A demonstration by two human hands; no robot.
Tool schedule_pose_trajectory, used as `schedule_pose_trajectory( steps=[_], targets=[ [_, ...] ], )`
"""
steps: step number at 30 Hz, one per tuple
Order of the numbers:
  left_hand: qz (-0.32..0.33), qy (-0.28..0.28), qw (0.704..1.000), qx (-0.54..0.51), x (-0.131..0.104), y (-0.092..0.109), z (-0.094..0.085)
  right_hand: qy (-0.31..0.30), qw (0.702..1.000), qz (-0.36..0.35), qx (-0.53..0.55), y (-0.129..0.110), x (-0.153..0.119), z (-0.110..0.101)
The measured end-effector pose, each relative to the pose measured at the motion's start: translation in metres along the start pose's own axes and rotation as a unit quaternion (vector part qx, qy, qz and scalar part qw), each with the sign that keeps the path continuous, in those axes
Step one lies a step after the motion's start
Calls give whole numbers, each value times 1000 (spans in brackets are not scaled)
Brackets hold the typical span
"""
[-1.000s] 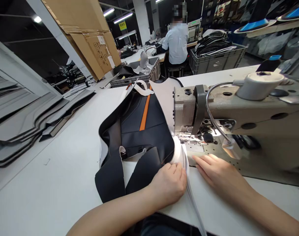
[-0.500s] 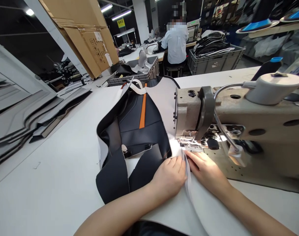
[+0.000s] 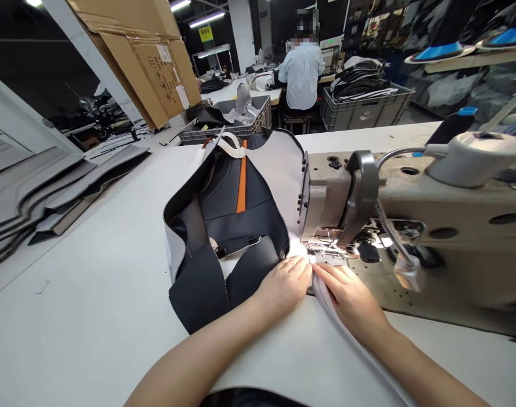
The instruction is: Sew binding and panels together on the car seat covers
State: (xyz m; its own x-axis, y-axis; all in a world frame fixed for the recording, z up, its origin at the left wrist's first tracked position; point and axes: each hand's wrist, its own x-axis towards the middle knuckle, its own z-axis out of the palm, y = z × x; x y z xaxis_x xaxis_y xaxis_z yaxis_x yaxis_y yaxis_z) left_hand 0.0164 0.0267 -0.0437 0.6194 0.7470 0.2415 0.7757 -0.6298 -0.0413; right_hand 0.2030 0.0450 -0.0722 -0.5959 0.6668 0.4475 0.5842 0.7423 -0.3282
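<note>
Both hands closer to needle than one second ago: right hand point(image 3: 353, 297) now on white strip point(image 3: 326, 299), left hand point(image 3: 286, 282) over edge of black cover point(image 3: 258, 217). Fingers close together each side; can't tell if either grip is clamped. Cover on worktop point(image 3: 114, 282), beside sewing machine point(image 3: 444, 198).

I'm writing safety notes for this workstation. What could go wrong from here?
The left hand and right hand sit close to the sewing machine; a slip might hurt one. The pale strip trails beside the right hand and could twist or snag. The bulky black piece beside the machine might drag its edge askew.
</note>
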Motion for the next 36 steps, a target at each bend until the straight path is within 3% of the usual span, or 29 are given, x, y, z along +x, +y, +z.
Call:
schedule_pose_trajectory(
  steps=[6,14,20,24,29,32,36],
  targets=[
    [13,26,1000,6,8,-13,8,5,998,-14,-56,13,-3,10],
    [-16,21,1000,-8,10,-11,5,9,1000,12,-26,15,-6,15],
    [3,81,997,-1,4,-16,9,14,1000,25,-10,2,4,14],
    [37,112,993,21,5,-27,7,28,997,60,-37,-2,7,-3],
    [70,156,985,40,15,-45,13,65,978,179,-83,21,-30,-39],
    [45,154,987,23,17,-46,16,95,954,257,-119,42,-48,-54],
    [-36,144,989,2,16,-44,16,103,940,289,-148,72,-39,-59]
  ],
)
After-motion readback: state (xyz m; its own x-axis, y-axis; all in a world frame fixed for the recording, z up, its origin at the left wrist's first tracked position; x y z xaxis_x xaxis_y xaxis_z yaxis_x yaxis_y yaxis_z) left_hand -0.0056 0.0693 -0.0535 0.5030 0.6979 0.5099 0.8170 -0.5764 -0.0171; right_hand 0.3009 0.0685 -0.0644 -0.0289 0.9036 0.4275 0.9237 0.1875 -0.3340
